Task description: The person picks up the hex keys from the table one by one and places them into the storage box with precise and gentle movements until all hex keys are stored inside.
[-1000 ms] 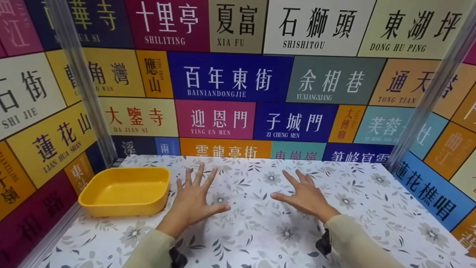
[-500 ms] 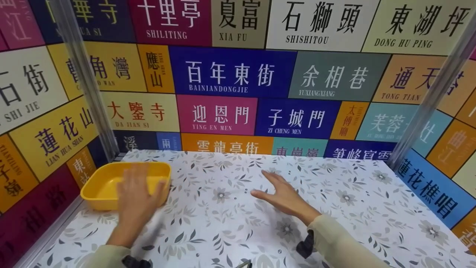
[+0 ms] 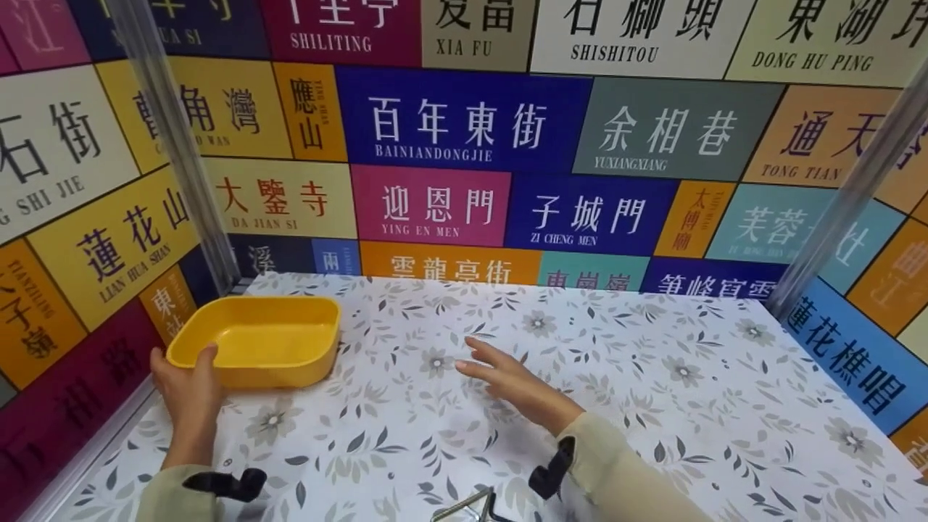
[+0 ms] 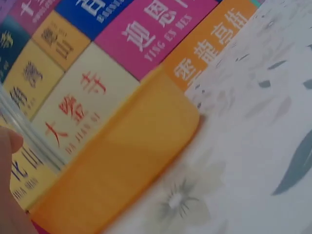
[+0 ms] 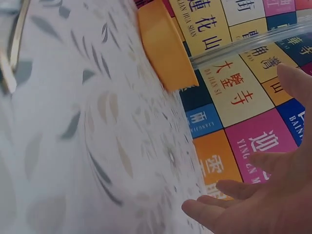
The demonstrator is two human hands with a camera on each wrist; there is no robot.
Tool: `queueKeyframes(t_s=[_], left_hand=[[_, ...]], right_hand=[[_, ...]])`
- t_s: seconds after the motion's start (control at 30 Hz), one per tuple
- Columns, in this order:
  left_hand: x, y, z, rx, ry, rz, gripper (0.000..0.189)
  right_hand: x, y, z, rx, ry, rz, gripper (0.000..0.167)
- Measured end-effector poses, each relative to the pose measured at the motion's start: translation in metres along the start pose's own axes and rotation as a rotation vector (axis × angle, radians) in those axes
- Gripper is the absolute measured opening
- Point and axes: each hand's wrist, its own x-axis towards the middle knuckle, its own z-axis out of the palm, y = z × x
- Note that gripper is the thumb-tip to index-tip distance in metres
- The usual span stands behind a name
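A yellow rectangular plastic basin [image 3: 268, 341] sits at the back left of the table, showing nothing inside. My left hand [image 3: 190, 384] is at its near left corner, thumb over the rim and fingers along the outer left side, mostly hidden by the hand. In the left wrist view, the basin's outer wall [image 4: 126, 156] fills the middle, with part of the hand [image 4: 12, 175] at the left edge. Over the middle of the table, my right hand [image 3: 518, 380] has its fingers extended and holds nothing. Its spread fingers show in the right wrist view, apart from the basin [image 5: 165, 46].
A thin metal frame with a black part [image 3: 475, 507] lies at the table's front edge, partly out of view. White cloth with grey leaves and flowers covers the table [image 3: 652, 420]. Panels with colourful signs [image 3: 464, 123] wall it in at back and sides.
My left hand has swung left from mid-table, across the basin, to its near left corner. The right hand has drifted left. The view tilts down, bringing the metal frame in; the basin stays put.
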Motion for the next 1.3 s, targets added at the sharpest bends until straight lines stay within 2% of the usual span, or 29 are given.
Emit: queueKeyframes(t_s=[0.13, 0.23, 0.4, 0.53, 0.63, 0.87, 0.97, 1.1, 1.3], left_hand=[[0.009, -0.012, 0.002, -0.110, -0.026, -0.011, 0.087], [0.016, -0.019, -0.002, -0.161, -0.049, -0.017, 0.085], [0.026, -0.030, -0.016, -0.142, -0.092, -0.052, 0.083], [0.033, -0.032, -0.026, -0.126, -0.119, -0.123, 0.082], [0.037, -0.031, -0.028, -0.120, -0.120, -0.159, 0.079], [0.038, -0.032, -0.019, -0.121, -0.123, -0.130, 0.073], [0.039, -0.032, -0.020, -0.088, -0.111, -0.147, 0.075], [0.039, -0.032, -0.022, -0.055, -0.132, -0.177, 0.077], [0.039, -0.027, -0.022, -0.048, -0.148, -0.177, 0.077]], right_hand=[[0.008, -0.001, 0.014, 0.159, -0.075, -0.008, 0.078], [0.014, -0.002, 0.024, 0.223, -0.108, -0.004, 0.077], [0.025, -0.001, 0.043, 0.255, -0.125, 0.023, 0.077], [0.036, 0.001, 0.061, 0.278, -0.086, 0.056, 0.078], [0.044, 0.000, 0.074, 0.302, -0.042, 0.069, 0.078], [0.060, -0.002, 0.096, 0.352, 0.026, 0.069, 0.074], [0.067, -0.004, 0.105, 0.378, 0.038, 0.091, 0.075], [0.076, -0.007, 0.112, 0.397, 0.078, 0.114, 0.079], [0.088, -0.011, 0.120, 0.397, 0.141, 0.120, 0.080]])
